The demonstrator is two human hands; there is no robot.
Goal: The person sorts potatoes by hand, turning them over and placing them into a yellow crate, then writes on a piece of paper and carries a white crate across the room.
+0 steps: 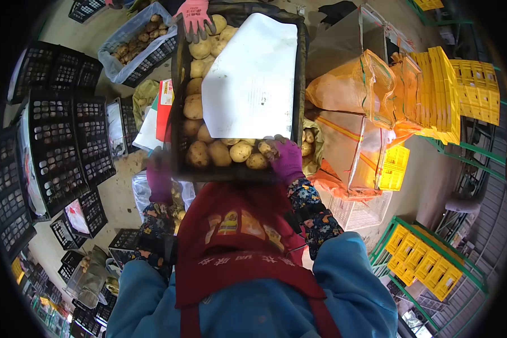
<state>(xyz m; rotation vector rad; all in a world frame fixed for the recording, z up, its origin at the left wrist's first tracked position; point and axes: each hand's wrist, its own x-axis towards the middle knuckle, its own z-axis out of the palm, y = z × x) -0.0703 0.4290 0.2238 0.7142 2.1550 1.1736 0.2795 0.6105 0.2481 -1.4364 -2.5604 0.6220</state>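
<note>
A dark crate (177,112) full of potatoes (220,153) is right in front of me. A white sheet (250,79) with small print covers much of the potatoes. My right hand (287,160), in a purple glove with grey fingertips, is at the near right corner with its fingers curled over a potato (267,148). My left hand (159,176), also in a purple glove, is beside the near left corner of the crate; its fingers are dark and blurred, so their grip does not show.
Another person's pink-gloved hand (195,18) is at the crate's far left corner. A lined crate of potatoes (143,42) stands beyond. Black crates (59,141) are stacked left. Orange mesh bags (349,84) and yellow crates (436,96) are to the right.
</note>
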